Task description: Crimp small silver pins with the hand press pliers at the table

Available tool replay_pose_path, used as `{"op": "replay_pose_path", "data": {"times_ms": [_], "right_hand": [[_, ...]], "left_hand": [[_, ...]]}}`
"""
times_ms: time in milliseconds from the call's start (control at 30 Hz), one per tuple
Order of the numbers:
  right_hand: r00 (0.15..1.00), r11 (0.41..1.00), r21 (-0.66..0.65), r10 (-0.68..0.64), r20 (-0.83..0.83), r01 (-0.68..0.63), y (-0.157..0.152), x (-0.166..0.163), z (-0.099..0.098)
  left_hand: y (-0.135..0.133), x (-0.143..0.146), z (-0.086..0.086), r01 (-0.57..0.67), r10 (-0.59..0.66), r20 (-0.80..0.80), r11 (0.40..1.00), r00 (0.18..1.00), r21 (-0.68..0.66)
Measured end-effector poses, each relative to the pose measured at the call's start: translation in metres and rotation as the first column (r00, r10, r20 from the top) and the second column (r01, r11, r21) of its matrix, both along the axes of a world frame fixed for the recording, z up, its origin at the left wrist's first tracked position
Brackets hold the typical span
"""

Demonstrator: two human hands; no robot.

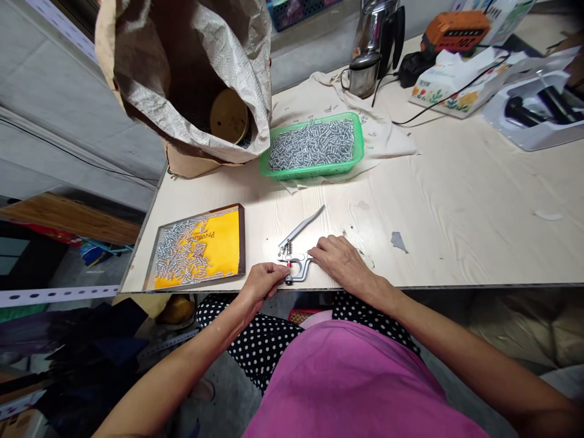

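Observation:
A pair of silver snap-fastener pliers (300,267) lies near the table's front edge, with a C-shaped jaw, a small spring and a red part at the jaw. Its long lever (303,225) is raised away from the body. My right hand (340,258) is closed around the other handle, hiding most of it. Beside the jaw, my left hand (265,281) pinches thumb and finger together at the red part; what is between the fingertips is too small to make out. Left of that hand, small silver metal pieces (182,252) lie in a shallow tray (241,240) with a yellow bottom.
A green plastic basket (358,149) full of similar metal pieces stands farther back on a cloth. Next to it is a large open sack (237,55) with a round container inside. A metal cup (364,76), tissue box (444,85) and orange device (456,30) sit behind.

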State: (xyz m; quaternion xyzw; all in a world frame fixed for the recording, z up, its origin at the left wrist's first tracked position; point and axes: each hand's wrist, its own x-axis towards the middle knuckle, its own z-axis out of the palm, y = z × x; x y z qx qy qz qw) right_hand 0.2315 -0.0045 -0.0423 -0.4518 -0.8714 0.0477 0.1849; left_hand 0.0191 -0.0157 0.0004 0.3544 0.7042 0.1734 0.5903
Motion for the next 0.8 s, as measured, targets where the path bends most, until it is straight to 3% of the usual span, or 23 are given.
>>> {"op": "replay_pose_path", "data": {"times_ms": [400, 667, 800], "right_hand": [[1.000, 0.999, 0.042, -0.022, 0.005, 0.022, -0.001, -0.001, -0.005], [0.999, 0.998, 0.057, -0.033, -0.003, 0.033, -0.001, -0.002, -0.004], [1.000, 0.998, 0.049, -0.027, -0.007, 0.027, -0.001, -0.001, -0.004]], "left_hand": [[-0.004, 0.002, -0.003, -0.054, 0.055, 0.074, 0.998, 0.996, -0.020], [-0.021, 0.009, -0.010, -0.103, 0.104, 0.004, 0.976, 0.995, 0.192], [-0.013, 0.006, -0.005, -0.037, 0.037, -0.005, 0.996, 0.999, 0.082]]}}
